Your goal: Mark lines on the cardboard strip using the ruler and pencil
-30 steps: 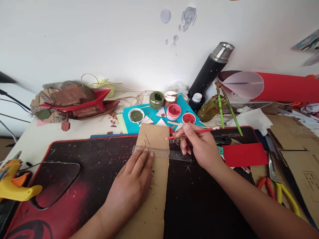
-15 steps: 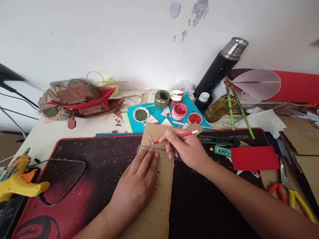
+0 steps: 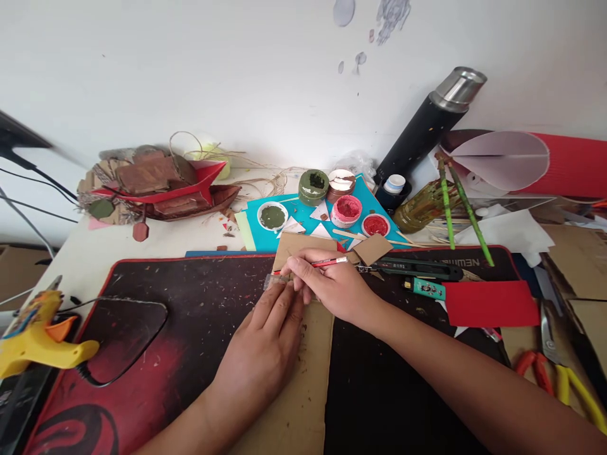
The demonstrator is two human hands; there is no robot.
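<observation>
Head view: a brown cardboard strip is laid on the dark desk mat, and a clear ruler is pressed across it by the flat left hand, whose fingers are spread and closed on nothing. A red pencil is pinched in the narrow grip of the right hand, with its tip brought close to the ruler's edge near the strip's left side. Most of the ruler is covered by the two hands, so it cannot be told if the tip is touching the cardboard.

A crooked line may be drawn if the ruler is allowed to slip, since it seems to be held only near one end. The strip itself could be turned on the littered mat by the pressure. The open paint pots are standing just behind on the table, and could be knocked by the right hand.
</observation>
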